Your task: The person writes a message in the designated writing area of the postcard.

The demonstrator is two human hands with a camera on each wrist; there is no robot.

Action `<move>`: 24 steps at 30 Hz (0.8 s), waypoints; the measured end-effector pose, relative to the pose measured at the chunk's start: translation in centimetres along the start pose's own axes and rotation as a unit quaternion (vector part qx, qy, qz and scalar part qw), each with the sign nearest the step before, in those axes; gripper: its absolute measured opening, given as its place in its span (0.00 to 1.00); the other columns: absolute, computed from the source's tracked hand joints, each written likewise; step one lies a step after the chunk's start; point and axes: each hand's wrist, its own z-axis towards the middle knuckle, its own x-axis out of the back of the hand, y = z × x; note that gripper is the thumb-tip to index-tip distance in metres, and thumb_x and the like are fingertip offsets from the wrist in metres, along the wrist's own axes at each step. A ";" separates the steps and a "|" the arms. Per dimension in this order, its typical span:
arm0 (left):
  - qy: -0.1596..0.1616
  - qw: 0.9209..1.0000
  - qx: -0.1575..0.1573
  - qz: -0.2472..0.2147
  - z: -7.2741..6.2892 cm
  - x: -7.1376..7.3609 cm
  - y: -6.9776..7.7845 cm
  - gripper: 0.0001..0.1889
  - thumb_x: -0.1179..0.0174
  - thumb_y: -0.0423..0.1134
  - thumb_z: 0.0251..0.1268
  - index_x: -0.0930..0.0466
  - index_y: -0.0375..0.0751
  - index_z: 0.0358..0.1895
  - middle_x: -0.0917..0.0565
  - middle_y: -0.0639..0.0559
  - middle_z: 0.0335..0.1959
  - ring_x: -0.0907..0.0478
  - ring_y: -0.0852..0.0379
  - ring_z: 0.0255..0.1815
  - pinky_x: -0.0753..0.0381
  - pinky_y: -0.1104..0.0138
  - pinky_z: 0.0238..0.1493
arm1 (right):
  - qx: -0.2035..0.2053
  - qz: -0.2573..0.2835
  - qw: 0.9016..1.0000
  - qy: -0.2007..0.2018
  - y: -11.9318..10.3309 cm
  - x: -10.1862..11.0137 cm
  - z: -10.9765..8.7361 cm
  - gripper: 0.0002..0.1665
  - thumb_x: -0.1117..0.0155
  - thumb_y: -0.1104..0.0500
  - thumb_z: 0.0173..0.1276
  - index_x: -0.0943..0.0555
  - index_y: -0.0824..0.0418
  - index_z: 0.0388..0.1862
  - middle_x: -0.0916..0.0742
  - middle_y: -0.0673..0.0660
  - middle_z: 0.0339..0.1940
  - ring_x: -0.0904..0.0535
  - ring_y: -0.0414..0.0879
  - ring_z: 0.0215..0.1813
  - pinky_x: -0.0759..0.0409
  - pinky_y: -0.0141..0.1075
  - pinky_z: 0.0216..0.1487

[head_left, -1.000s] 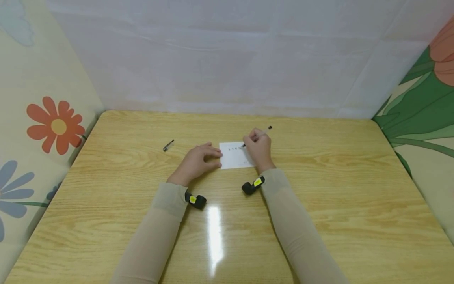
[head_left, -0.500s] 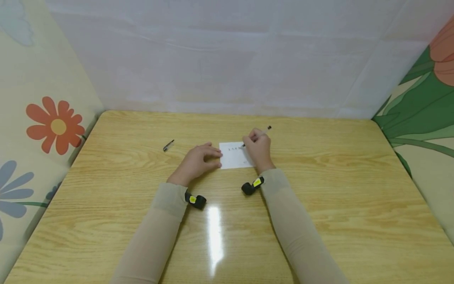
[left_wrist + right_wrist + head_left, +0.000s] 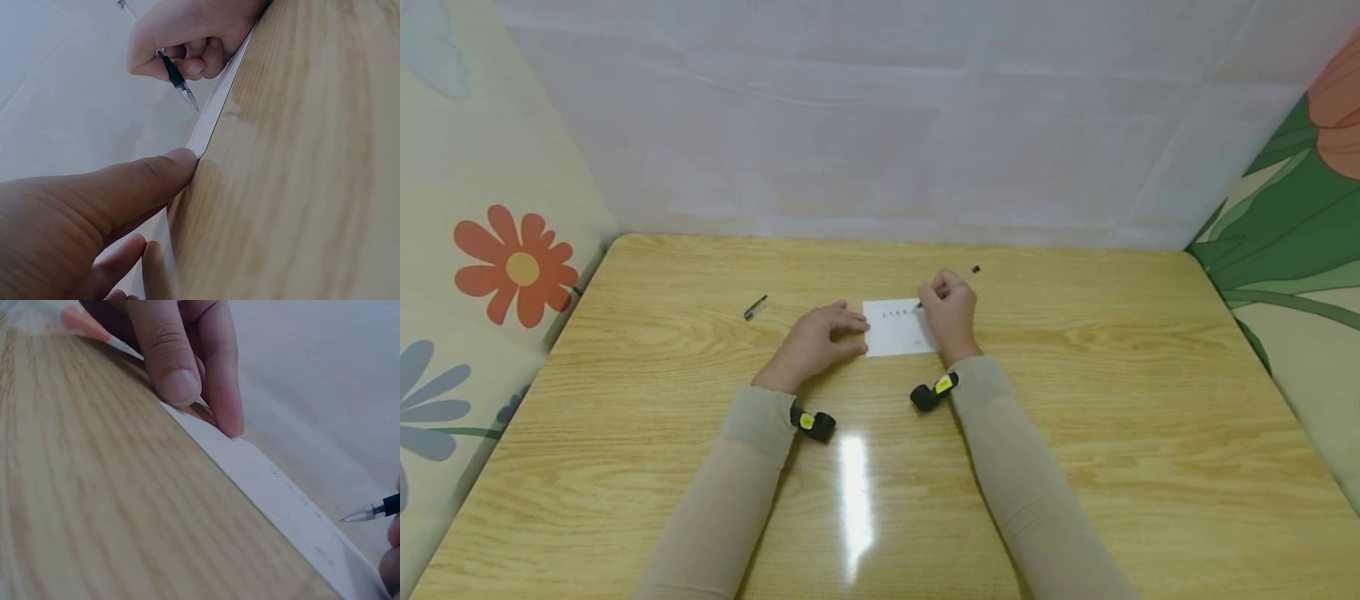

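A small white sheet of paper (image 3: 891, 337) lies on the table with a short row of dark handwritten marks near its top and a small mark low on its right side. My right hand (image 3: 951, 318) pinches a clear-barrelled gel pen (image 3: 175, 74) with a dark grip, its tip pointing down at the end of the row. In the right wrist view, the pen tip (image 3: 345, 519) shows just over the paper. My left hand (image 3: 816, 337) touches the paper's left edge with thumb and fingertips, the fingers loosely extended. The right hand covers the sheet's right side.
A dark pen cap with a clear part (image 3: 756, 307) lies on the wooden table (image 3: 1112, 400) left of the left hand. A white sheet hangs behind the table (image 3: 880, 150). Flower-printed panels stand at both sides. Each wrist carries a small black camera (image 3: 926, 397).
My right hand and the pen have shifted slightly to the right along the written row, uncovering more of its end. The left hand and the paper stay in place.
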 end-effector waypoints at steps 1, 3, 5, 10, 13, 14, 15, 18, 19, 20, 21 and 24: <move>0.000 1.000 -0.002 0.000 0.0 0.0 0.0 0.18 0.30 0.39 0.66 0.15 0.42 0.58 0.21 0.47 0.67 0.46 0.46 0.81 0.56 0.45 0.81 | 0.001 -0.001 1.000 0.007 -0.1 0.0 0.0 0.15 0.42 0.67 0.59 0.32 0.58 0.16 0.29 0.50 0.14 0.33 0.42 0.21 0.37 0.30 0.22; -0.001 1.000 -0.003 0.000 0.0 0.1 0.1 0.18 0.30 0.39 0.66 0.15 0.42 0.58 0.21 0.47 0.67 0.46 0.46 0.81 0.55 0.46 0.81 | 0.004 -0.002 1.000 0.018 -0.1 0.1 0.1 0.15 0.42 0.67 0.59 0.32 0.59 0.16 0.28 0.50 0.15 0.32 0.42 0.22 0.36 0.30 0.22; -0.002 1.000 -0.003 0.000 0.0 0.2 0.2 0.18 0.31 0.39 0.66 0.15 0.42 0.58 0.21 0.47 0.67 0.46 0.46 0.81 0.55 0.46 0.81 | 0.008 -0.003 1.000 0.022 -0.2 0.1 0.2 0.14 0.41 0.67 0.59 0.31 0.59 0.16 0.27 0.51 0.15 0.31 0.43 0.22 0.35 0.30 0.22; -0.001 1.000 -0.005 0.001 -0.1 0.3 0.4 0.18 0.31 0.39 0.66 0.15 0.41 0.58 0.22 0.46 0.67 0.46 0.45 0.81 0.55 0.45 0.81 | 0.002 0.006 1.000 0.026 -0.1 0.2 0.1 0.12 0.41 0.66 0.59 0.30 0.59 0.18 0.27 0.51 0.16 0.32 0.42 0.22 0.35 0.30 0.23; -0.001 1.000 -0.006 0.001 -0.1 0.3 0.4 0.18 0.30 0.38 0.65 0.15 0.40 0.57 0.21 0.45 0.67 0.44 0.43 0.80 0.54 0.45 0.81 | -0.015 0.026 0.999 0.028 0.1 0.2 0.0 0.13 0.41 0.65 0.60 0.30 0.59 0.18 0.27 0.51 0.16 0.33 0.41 0.21 0.35 0.30 0.22; -0.001 1.000 -0.008 0.002 -0.1 0.3 0.3 0.18 0.30 0.37 0.65 0.15 0.40 0.57 0.22 0.44 0.67 0.44 0.42 0.80 0.54 0.45 0.81 | -0.020 0.032 0.999 0.029 0.1 0.2 0.0 0.13 0.40 0.65 0.60 0.29 0.58 0.18 0.27 0.50 0.16 0.33 0.41 0.21 0.35 0.30 0.21; 0.000 1.000 -0.009 0.002 -0.1 0.3 0.3 0.18 0.30 0.37 0.64 0.15 0.40 0.57 0.22 0.44 0.67 0.44 0.42 0.80 0.53 0.45 0.81 | -0.025 0.041 0.998 0.029 0.1 0.2 -0.1 0.13 0.40 0.65 0.60 0.29 0.58 0.18 0.27 0.50 0.15 0.32 0.41 0.20 0.34 0.30 0.21; 0.001 1.000 -0.008 -0.001 -0.2 0.3 0.3 0.18 0.30 0.37 0.64 0.15 0.40 0.57 0.22 0.44 0.67 0.44 0.43 0.80 0.54 0.46 0.81 | -0.030 0.063 0.997 0.031 0.0 0.3 -0.1 0.14 0.41 0.66 0.61 0.29 0.58 0.17 0.26 0.50 0.14 0.30 0.41 0.18 0.32 0.30 0.19; 0.002 1.000 -0.010 -0.001 -0.2 0.3 0.2 0.18 0.30 0.37 0.64 0.15 0.39 0.57 0.21 0.44 0.66 0.44 0.42 0.80 0.54 0.46 0.81 | -0.032 0.069 0.997 0.031 0.0 0.4 -0.1 0.14 0.41 0.67 0.61 0.29 0.58 0.17 0.25 0.50 0.14 0.30 0.40 0.18 0.32 0.29 0.19; 0.002 1.000 -0.012 -0.001 -0.2 0.3 0.2 0.18 0.30 0.37 0.65 0.15 0.39 0.57 0.21 0.43 0.66 0.44 0.42 0.80 0.53 0.46 0.81 | -0.034 0.074 0.996 0.033 -0.1 0.4 -0.1 0.14 0.42 0.67 0.61 0.29 0.58 0.17 0.25 0.50 0.13 0.29 0.40 0.17 0.31 0.29 0.19; 0.002 1.000 -0.013 -0.001 -0.3 0.3 0.2 0.18 0.30 0.37 0.65 0.15 0.39 0.57 0.21 0.43 0.66 0.44 0.41 0.80 0.53 0.46 0.81 | -0.037 0.081 0.995 0.035 -0.3 0.4 -0.1 0.14 0.42 0.68 0.61 0.29 0.58 0.17 0.25 0.50 0.12 0.29 0.40 0.17 0.31 0.29 0.19; 0.002 1.000 -0.016 -0.005 -0.2 0.1 0.0 0.17 0.31 0.36 0.65 0.15 0.39 0.56 0.21 0.43 0.66 0.44 0.41 0.80 0.52 0.46 0.81 | -0.046 0.096 0.994 0.037 -0.7 0.6 -0.2 0.15 0.42 0.69 0.59 0.29 0.57 0.16 0.25 0.49 0.10 0.30 0.40 0.15 0.31 0.29 0.19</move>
